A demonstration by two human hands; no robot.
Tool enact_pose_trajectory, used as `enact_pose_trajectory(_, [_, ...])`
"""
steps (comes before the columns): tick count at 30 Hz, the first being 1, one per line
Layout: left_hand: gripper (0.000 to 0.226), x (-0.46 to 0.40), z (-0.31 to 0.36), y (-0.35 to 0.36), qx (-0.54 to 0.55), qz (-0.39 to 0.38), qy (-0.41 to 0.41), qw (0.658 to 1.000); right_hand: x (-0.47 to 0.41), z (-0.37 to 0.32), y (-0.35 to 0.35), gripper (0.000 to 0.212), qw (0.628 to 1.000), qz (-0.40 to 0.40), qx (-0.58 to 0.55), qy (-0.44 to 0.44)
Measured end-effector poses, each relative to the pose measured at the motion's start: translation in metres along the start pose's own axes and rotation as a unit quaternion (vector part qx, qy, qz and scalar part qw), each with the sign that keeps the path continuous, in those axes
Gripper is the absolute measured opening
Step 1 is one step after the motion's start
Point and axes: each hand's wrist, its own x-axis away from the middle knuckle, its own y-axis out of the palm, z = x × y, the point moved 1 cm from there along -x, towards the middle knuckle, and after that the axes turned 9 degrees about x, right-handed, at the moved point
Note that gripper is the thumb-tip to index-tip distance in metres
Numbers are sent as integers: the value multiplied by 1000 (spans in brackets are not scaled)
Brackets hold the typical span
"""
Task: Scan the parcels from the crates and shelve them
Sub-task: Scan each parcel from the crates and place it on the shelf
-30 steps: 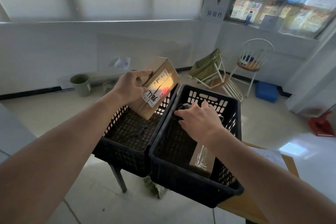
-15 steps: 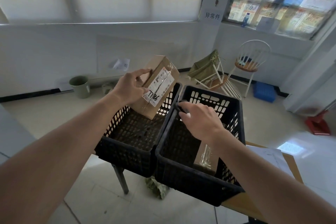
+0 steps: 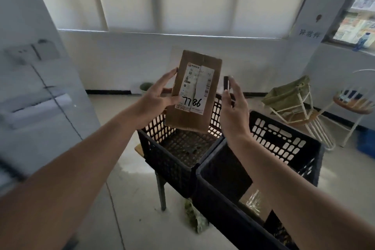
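**Parcel 7786 Presented to the Scanner**

We hold the cardboard parcel [image 3: 194, 90] in our left hand [image 3: 160, 97], thumb across its lower left face and fingers reaching up along the left edge and behind it. The grasp stays on one side, which we judge deliberate: it leaves the shipping label [image 3: 195, 89] and the handwritten number 7786 uncovered. The parcel stands nearly upright, label side turned toward us, raised above the left crate [image 3: 162, 148] and touching neither crate.

Our right hand [image 3: 233, 111] grips a small dark handheld device [image 3: 226, 85], most likely the scanner, just beside the parcel's right edge. The fingers curl around its lower body; only its thin upper end shows, so we cannot tell which way its reading window points. Holding it close to the label suits a barcode read.

Below, two black perforated crates sit side by side on a low stand. The left crate shows only its mesh floor. In the right crate [image 3: 284, 144] a further brown parcel with glossy tape [image 3: 253, 201] lies at the near end, partly hidden by our right forearm.

We judge the scan step to be in hand and shelving not yet begun. No shelf can be clearly identified here; the grey surface at far left is too blurred to name.
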Motion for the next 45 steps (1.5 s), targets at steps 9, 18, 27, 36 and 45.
enact_pose_trajectory(9, [75,108,4,-3,6,180,10,984,39,-17,55,43,961,-213,-167,-48])
enact_pose_trajectory(18, [74,271,7,-13,-82,417,45,904,150,-69,109,46,891,-386,-225,-78])
enact_pose_trajectory(27, [75,452,8,-48,-194,543,7,817,303,-139,162,45,837,-488,-224,-107])
enact_pose_trajectory(36, [73,641,4,-119,-263,594,-6,760,481,-208,238,45,796,-550,-228,-108])
enact_pose_trajectory(45, [73,771,-5,-195,-290,600,-28,745,612,-257,302,44,793,-569,-195,-93])
